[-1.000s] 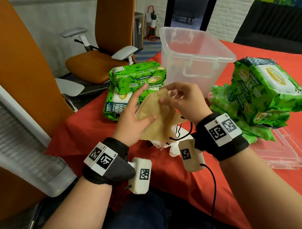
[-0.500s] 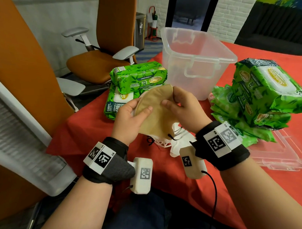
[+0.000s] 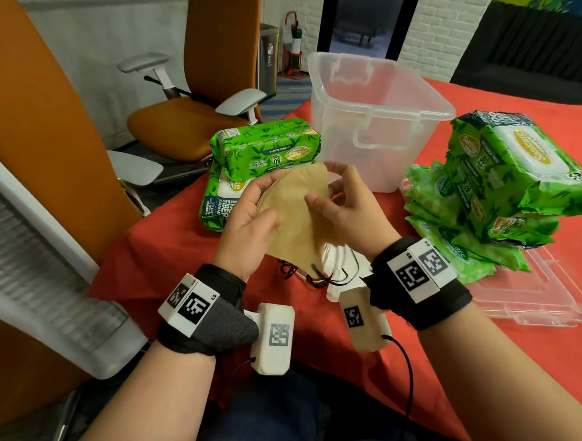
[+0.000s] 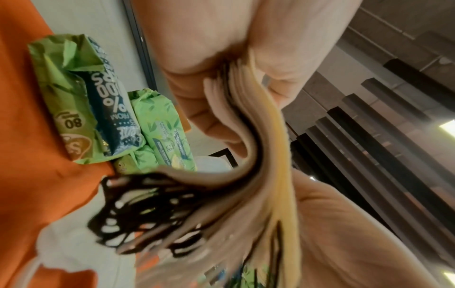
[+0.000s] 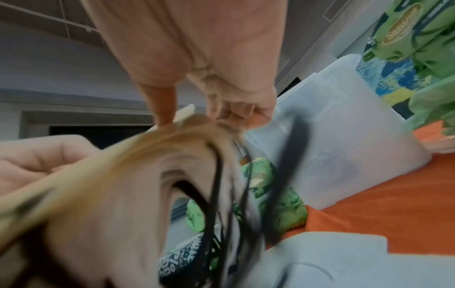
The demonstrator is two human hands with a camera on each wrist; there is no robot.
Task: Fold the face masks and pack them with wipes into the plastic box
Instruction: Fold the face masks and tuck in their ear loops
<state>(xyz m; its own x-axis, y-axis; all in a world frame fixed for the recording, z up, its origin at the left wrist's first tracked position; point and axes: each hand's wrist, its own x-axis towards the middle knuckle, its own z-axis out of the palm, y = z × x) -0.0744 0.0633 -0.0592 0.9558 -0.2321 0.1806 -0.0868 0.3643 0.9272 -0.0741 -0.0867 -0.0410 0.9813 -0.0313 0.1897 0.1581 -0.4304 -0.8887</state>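
Both hands hold a stack of tan face masks (image 3: 297, 216) above the red table, black ear loops (image 3: 318, 277) hanging below. My left hand (image 3: 253, 218) grips the stack's left side, thumb on its face. My right hand (image 3: 341, 198) pinches the top right edge, thumb on the front. The left wrist view shows the stack's layered edges (image 4: 258, 155) between my fingers. In the right wrist view the masks (image 5: 128, 175) are blurred. White masks (image 3: 340, 261) lie under the stack on the cloth. The clear plastic box (image 3: 375, 118) stands behind, with nothing visible inside it. Green wipe packs (image 3: 264, 148) lie left of it.
A bigger heap of green wipe packs (image 3: 506, 186) sits at the right on the red tablecloth (image 3: 172, 254). The clear box lid (image 3: 533, 294) lies flat below that heap. Orange office chairs (image 3: 187, 121) stand left of the table.
The tan mask stack has been raised and turned slightly. My left fingers went from spread to gripping its left side; my right thumb shifted onto its front.
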